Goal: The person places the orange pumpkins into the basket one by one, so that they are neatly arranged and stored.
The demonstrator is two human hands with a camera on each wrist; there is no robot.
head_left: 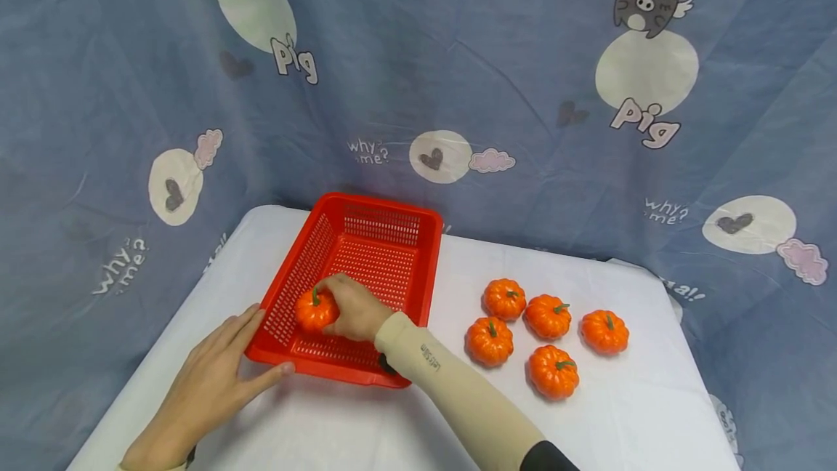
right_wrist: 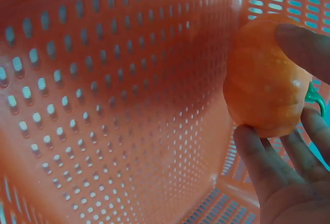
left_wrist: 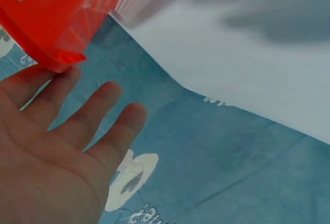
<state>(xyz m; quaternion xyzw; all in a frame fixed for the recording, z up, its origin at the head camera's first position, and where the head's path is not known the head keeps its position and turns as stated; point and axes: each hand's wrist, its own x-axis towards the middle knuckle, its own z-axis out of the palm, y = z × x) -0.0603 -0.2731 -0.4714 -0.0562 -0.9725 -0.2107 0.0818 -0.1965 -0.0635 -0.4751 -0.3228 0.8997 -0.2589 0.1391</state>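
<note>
Head view, right hand (head_left: 356, 309) gripping partly hidden pumpkin (head_left: 312, 315), left hand (head_left: 219, 369) spread against basket (head_left: 386, 205)

Between the right fingers (right_wrist: 260, 157), in the basket (head_left: 375, 260), is one pumpkin (head_left: 314, 315); right of them, on the worktop (head_left: 340, 420), five pumpkins (head_left: 546, 317).

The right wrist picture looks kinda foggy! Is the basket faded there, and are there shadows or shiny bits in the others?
Right wrist view: yes, the red plastic basket looks pale and hazy; left wrist view: soft grey shadows cross the white tablecloth; head view: crisper and brighter, with small shiny highlights on the orange mini pumpkins.
</note>
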